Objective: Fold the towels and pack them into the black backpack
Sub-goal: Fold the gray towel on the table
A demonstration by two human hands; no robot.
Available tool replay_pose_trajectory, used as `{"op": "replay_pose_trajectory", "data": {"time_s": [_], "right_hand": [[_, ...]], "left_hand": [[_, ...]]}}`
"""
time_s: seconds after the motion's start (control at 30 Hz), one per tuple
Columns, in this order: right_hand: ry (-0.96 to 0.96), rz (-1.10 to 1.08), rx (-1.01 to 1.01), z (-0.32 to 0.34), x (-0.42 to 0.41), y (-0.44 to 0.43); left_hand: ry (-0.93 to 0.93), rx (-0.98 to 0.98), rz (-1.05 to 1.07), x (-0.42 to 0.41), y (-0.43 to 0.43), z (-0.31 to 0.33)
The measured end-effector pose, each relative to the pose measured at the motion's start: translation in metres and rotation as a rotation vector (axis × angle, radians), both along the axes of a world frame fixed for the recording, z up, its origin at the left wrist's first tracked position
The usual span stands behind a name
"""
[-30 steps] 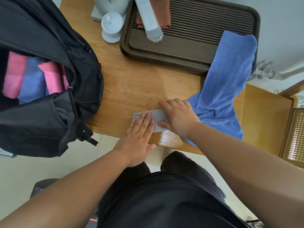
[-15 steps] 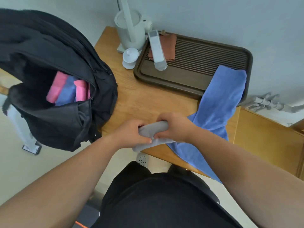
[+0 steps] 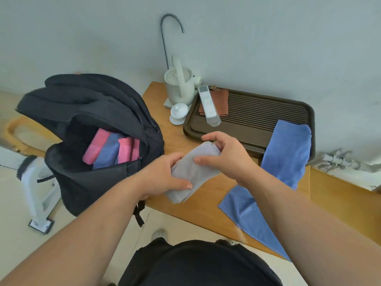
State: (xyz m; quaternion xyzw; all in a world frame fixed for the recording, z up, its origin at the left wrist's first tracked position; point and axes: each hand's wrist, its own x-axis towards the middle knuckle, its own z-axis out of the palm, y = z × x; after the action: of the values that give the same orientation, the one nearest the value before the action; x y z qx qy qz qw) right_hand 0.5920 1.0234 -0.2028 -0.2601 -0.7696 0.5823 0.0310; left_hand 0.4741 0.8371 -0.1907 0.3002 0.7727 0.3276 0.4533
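Note:
A folded grey towel (image 3: 192, 172) hangs in the air above the table's near edge. My left hand (image 3: 165, 178) grips its lower end, and my right hand (image 3: 224, 155) holds its upper end. The black backpack (image 3: 86, 124) stands open at the table's left end, with folded pink towels (image 3: 97, 148) and a folded blue towel (image 3: 108, 151) upright inside. An unfolded blue towel (image 3: 286, 157) lies on the right, draped from the tray over the table's front edge.
A dark brown slatted tray (image 3: 257, 118) at the back holds a white remote (image 3: 208, 105) and a brown cloth (image 3: 221, 100). A white kettle (image 3: 178, 85) and lidded cup (image 3: 179, 114) stand behind the wooden table (image 3: 206, 205). A white stand (image 3: 39, 195) is on the floor, left.
Both hands went from pressing the grey towel flat on the table to gripping it and lifting it up, toward the backpack. The camera view tilted upward.

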Motion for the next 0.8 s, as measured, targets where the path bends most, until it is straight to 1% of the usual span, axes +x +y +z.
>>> {"op": "replay_pose_trajectory", "data": {"time_s": [0.03, 0.07, 0.1, 0.23, 0.33, 0.4, 0.47, 0.53, 0.63, 0.73, 0.77, 0.8], "right_hand": [[-0.022, 0.007, 0.054, 0.001, -0.005, -0.006], [-0.04, 0.008, 0.067, 0.0, -0.012, -0.014], [-0.051, -0.001, 0.025, 0.0, -0.019, -0.023], [-0.016, -0.123, -0.325, -0.001, -0.054, -0.07], [0.112, -0.194, -0.578, 0.002, -0.075, -0.108], [0.194, -0.241, -0.695, 0.006, -0.088, -0.131], [0.228, -0.299, -0.741, 0.009, -0.099, -0.153], [0.205, -0.337, -0.691, 0.01, -0.108, -0.173], [0.128, -0.367, -0.541, 0.013, -0.119, -0.197], [0.099, -0.382, -0.325, 0.021, -0.133, -0.211], [0.112, -0.392, -0.259, 0.025, -0.139, -0.213], [0.13, -0.402, -0.194, 0.029, -0.146, -0.215]], "left_hand": [[0.021, 0.022, -0.012, -0.008, -0.005, 0.001], [0.03, 0.049, -0.025, -0.018, -0.011, 0.001], [0.023, 0.077, -0.032, -0.03, -0.018, 0.002], [-0.033, 0.187, -0.05, -0.082, -0.051, 0.008], [-0.14, 0.231, -0.089, -0.115, -0.081, 0.015], [-0.195, 0.256, -0.088, -0.131, -0.099, 0.016], [-0.227, 0.273, -0.067, -0.142, -0.115, 0.013], [-0.238, 0.278, -0.041, -0.149, -0.129, 0.007], [-0.221, 0.262, -0.018, -0.156, -0.151, -0.004], [-0.126, 0.306, 0.027, -0.156, -0.17, -0.012], [-0.071, 0.341, 0.057, -0.154, -0.174, -0.012], [0.025, 0.371, 0.082, -0.152, -0.177, -0.012]]}}
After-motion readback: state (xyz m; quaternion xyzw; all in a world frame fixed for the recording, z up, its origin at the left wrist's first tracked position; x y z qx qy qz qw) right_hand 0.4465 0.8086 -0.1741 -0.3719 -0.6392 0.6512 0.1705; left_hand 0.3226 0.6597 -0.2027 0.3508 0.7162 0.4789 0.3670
